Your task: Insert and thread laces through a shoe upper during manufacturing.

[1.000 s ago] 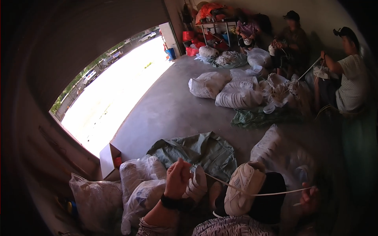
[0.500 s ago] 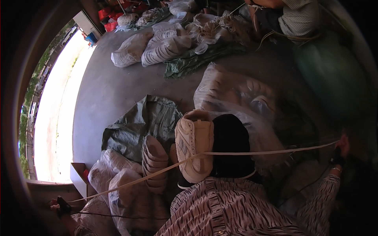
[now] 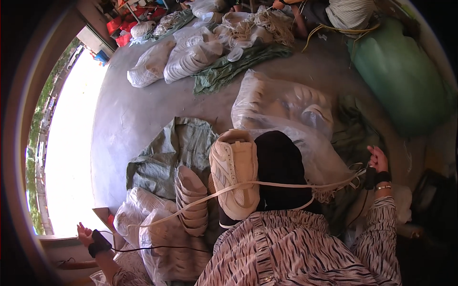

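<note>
A cream sneaker (image 3: pixel 234 162) rests toe toward me on my black-clad lap, with a flat cream shoelace (image 3: pixel 269 182) drawn across it through the lower front eyelets. The lace sags out to both sides, its left end over a plastic bag and its right end near my right wrist. Far out to the left, my left hand (image 3: pixel 86 234) has its fingers apart, clear of the lace end. My right hand (image 3: pixel 378 158), raised at the right, has loosely bent fingers with nothing visible in them. Both wrists wear black bands with small devices.
Stacked cream shoe uppers (image 3: pixel 192 202) and stuffed clear bags (image 3: pixel 162 233) lie to my left beside a green woven sack (image 3: pixel 171 148). Ahead is a large clear bag of uppers (image 3: pixel 286 102). A bulky green sack (image 3: pixel 403 81) stands right. Far back are more bags (image 3: pixel 193 57) and a person (image 3: pixel 350 14).
The lace has gone from stretched taut between my hands to slack, its ends away from my fingers. My left hand has shifted up and right; my right hand has come inward and up.
</note>
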### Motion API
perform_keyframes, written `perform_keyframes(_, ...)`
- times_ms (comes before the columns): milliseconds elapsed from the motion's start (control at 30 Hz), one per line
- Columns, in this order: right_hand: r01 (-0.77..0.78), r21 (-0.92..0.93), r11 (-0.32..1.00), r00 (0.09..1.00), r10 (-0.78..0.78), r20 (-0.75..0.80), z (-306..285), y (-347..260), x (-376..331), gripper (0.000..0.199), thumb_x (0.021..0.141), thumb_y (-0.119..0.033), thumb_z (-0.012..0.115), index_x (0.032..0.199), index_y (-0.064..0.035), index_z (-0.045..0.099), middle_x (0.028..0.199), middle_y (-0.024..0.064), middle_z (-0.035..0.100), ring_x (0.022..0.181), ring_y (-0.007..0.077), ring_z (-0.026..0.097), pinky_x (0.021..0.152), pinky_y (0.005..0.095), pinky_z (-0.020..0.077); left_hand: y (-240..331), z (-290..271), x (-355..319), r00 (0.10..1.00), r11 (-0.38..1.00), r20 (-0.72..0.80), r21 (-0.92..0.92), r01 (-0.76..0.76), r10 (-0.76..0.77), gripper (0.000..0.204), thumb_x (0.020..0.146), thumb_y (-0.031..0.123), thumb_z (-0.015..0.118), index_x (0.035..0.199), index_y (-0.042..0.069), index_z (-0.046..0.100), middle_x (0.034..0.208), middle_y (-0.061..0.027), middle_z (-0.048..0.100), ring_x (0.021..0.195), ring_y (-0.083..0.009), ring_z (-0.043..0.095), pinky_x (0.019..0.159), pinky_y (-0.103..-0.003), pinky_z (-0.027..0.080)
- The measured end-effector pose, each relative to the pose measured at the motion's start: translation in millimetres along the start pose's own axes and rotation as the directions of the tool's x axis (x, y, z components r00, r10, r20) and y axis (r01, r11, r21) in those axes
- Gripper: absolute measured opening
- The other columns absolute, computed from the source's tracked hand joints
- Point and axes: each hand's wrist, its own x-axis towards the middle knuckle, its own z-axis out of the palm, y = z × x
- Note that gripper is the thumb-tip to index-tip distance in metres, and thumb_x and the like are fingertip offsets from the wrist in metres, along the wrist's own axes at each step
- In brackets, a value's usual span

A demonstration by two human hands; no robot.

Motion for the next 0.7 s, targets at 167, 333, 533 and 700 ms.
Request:
perform_keyframes(167,0.192,-0.449,0.873,0.798,0.127,0.589,279,16,-148,0.016,0.089,-0.013,0.053,0.099,-0.0009,0.052,0.082,0.0092,0.064,0.061,0.0107,0.061,0.049,0.0206,0.0448,-167,269,-244,0.626,0.883,0.624,0.299,0.361,-0.467,0.029,0.094,0.034,0.05,0.101,0.008,0.059,0.063,0.0049,0.051,0.042,-0.0029,0.031,0.034,-0.019,0.021)
perform_keyframes(333,0.738,-0.398,0.545,0.535,-0.111,0.838,321,71,-200,0.007,0.085,-0.002,0.052,0.091,0.0011,0.053,0.072,0.0099,0.062,0.063,0.0167,0.062,0.057,0.0282,0.0495,-178,356,-437,0.054,0.82,0.892,0.434,-0.374,-0.448,0.027,0.092,0.022,0.049,0.095,0.002,0.066,0.056,0.0018,0.053,0.044,-0.0037,0.041,0.041,-0.021,0.031)
perform_keyframes(533,0.672,-0.503,0.544,0.599,0.001,0.801,312,97,-228,0.007,0.082,-0.005,0.053,0.085,0.0008,0.054,0.07,0.0154,0.061,0.063,0.0275,0.061,0.057,0.0344,0.0475,-215,357,-460,-0.123,0.318,0.951,-0.027,-0.948,-0.285,0.019,0.08,0.021,0.056,0.081,0.004,0.065,0.07,-0.0156,0.062,0.067,-0.0313,0.063,0.061,-0.038,0.049)
perform_keyframes(700,0.559,-0.592,0.58,0.708,0.037,0.705,315,94,-230,0.009,0.082,-0.01,0.052,0.082,-0.0007,0.054,0.074,0.0196,0.06,0.072,0.0388,0.06,0.062,0.0405,0.0474,-214,365,-462,-0.214,0.233,0.895,-0.129,-0.964,-0.392,0.02,0.076,0.024,0.057,0.081,0.007,0.067,0.077,-0.0151,0.064,0.074,-0.0349,0.062,0.066,-0.043,0.049)
